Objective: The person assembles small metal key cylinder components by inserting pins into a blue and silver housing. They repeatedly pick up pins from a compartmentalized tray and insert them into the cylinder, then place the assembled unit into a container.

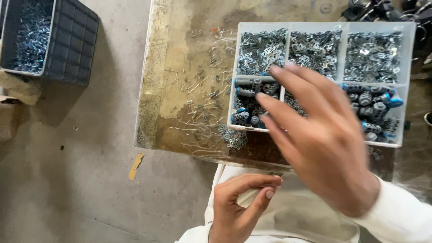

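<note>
My right hand hovers, blurred, over a white compartment tray on a worn table, fingers spread and holding nothing that I can see. The tray's far compartments hold small silver metal clips. The near ones hold grey plastic cylinders with blue ends. My left hand is low, near my white-clothed lap, with thumb and forefinger pinched together. Whether a small part sits between them I cannot tell.
Loose wire bits and metal clips lie scattered on the tabletop left of the tray. A dark plastic crate full of metal parts stands on the concrete floor at the far left. Black parts lie behind the tray.
</note>
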